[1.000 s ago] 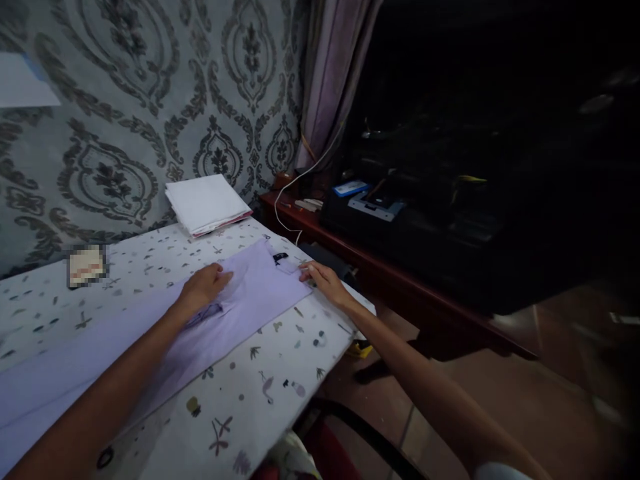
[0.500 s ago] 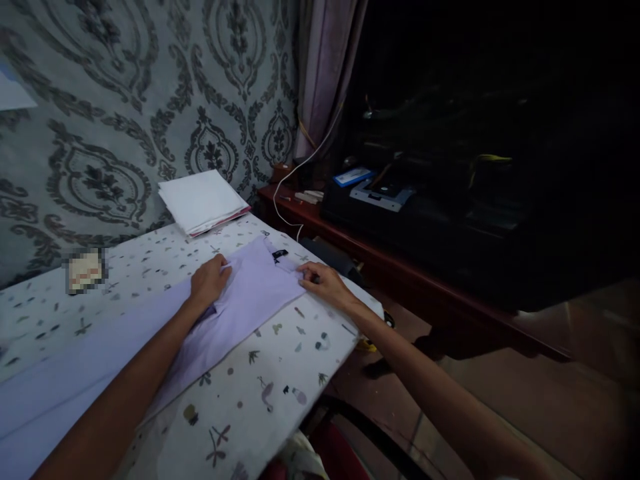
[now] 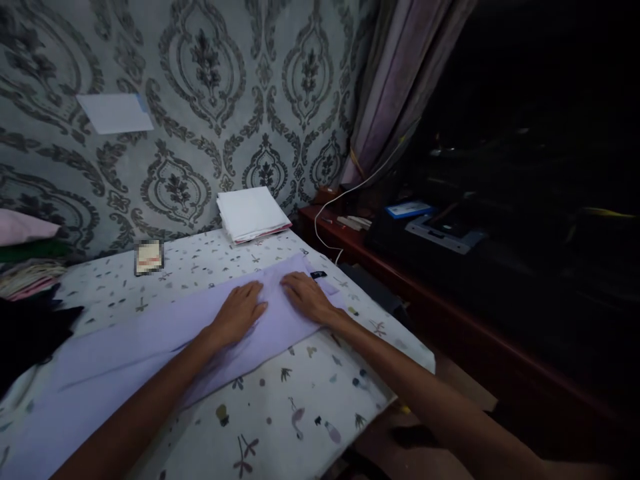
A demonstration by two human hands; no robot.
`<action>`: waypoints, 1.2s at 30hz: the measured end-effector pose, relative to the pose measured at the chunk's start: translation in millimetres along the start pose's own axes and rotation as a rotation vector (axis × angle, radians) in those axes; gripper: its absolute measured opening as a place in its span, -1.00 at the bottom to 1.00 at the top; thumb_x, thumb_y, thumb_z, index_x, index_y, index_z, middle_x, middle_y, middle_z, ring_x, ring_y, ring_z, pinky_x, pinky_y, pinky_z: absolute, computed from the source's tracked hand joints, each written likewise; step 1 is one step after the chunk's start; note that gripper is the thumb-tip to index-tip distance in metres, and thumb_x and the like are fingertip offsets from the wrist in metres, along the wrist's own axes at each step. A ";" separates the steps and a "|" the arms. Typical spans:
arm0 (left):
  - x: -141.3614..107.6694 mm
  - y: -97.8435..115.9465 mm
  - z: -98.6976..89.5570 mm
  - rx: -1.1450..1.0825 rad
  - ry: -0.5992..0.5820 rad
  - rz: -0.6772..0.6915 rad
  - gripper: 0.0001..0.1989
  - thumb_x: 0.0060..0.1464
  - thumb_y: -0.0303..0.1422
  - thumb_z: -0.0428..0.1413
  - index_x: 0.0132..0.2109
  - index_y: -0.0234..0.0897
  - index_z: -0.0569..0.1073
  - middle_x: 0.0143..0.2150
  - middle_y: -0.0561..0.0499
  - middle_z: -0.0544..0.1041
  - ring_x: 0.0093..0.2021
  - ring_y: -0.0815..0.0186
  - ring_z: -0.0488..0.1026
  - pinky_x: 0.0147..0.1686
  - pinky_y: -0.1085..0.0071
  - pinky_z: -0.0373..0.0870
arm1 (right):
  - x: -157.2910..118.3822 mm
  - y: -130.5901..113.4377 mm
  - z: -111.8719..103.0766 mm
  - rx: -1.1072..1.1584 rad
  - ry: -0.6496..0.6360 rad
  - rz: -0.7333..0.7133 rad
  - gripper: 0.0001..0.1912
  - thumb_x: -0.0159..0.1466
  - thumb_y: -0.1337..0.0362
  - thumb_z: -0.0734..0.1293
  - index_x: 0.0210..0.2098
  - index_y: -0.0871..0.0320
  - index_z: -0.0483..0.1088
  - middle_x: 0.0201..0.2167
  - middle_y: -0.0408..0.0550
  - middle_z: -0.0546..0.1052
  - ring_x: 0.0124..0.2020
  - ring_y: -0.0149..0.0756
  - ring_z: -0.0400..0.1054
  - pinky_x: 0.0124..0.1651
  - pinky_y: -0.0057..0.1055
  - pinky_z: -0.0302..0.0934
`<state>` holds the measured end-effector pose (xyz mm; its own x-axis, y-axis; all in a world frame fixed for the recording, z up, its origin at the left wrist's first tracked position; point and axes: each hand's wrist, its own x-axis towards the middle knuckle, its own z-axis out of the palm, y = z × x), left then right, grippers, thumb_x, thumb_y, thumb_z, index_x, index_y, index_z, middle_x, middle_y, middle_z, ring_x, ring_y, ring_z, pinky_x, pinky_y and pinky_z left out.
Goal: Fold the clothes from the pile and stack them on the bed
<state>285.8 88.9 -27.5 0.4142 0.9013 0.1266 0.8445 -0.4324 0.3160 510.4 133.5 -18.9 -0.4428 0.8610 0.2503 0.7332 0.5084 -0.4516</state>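
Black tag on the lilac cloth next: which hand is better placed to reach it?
Probably the right hand: it lies on the lilac cloth, close beside the black tag, while the left hand rests farther off, with the right hand in between.

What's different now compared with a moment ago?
The right hand has let go of the lilac garment's edge and moved inward, toward the left hand; both now lie flat on the cloth. The view swung left. The white stack stayed put.
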 end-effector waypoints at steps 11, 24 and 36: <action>-16.1 -23.4 -3.0 0.000 0.014 -0.064 -0.48 0.36 -0.13 -0.17 0.29 -0.32 0.28 0.40 -0.25 0.24 0.41 0.08 0.15 0.38 0.05 0.01 | 48.2 51.9 -7.0 -0.194 0.156 0.547 -0.86 0.23 0.36 0.27 -0.29 0.13 0.48 -0.23 0.07 0.56 -0.18 -0.16 0.43 -0.19 -0.34 0.22; -50.3 -31.3 -22.9 -0.077 -0.005 -0.177 -0.38 0.30 -0.09 0.00 0.41 -0.18 0.15 0.46 -0.14 0.14 0.46 0.11 0.02 0.46 0.12 -0.15 | 52.1 -4.6 49.9 -0.098 0.107 -0.259 -0.50 0.40 0.04 0.09 0.18 0.15 0.35 0.24 0.18 0.38 0.27 -0.01 0.25 0.25 -0.04 0.19; -209.9 -162.5 -103.4 0.073 0.149 -0.662 -0.50 0.33 -0.23 -0.13 0.28 -0.42 0.27 0.35 -0.31 0.29 0.37 0.07 0.18 0.35 0.08 0.04 | 16.2 -123.8 78.8 -0.009 -0.033 -0.476 -0.61 0.39 0.11 0.15 0.05 0.12 0.44 0.17 0.22 0.42 0.19 0.10 0.29 0.21 0.10 0.20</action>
<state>26.5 -27.6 -8.2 -0.2446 0.9679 0.0580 0.9268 0.2157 0.3075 371.8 83.2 -26.4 -0.7466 0.5316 0.4001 0.4495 0.8463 -0.2858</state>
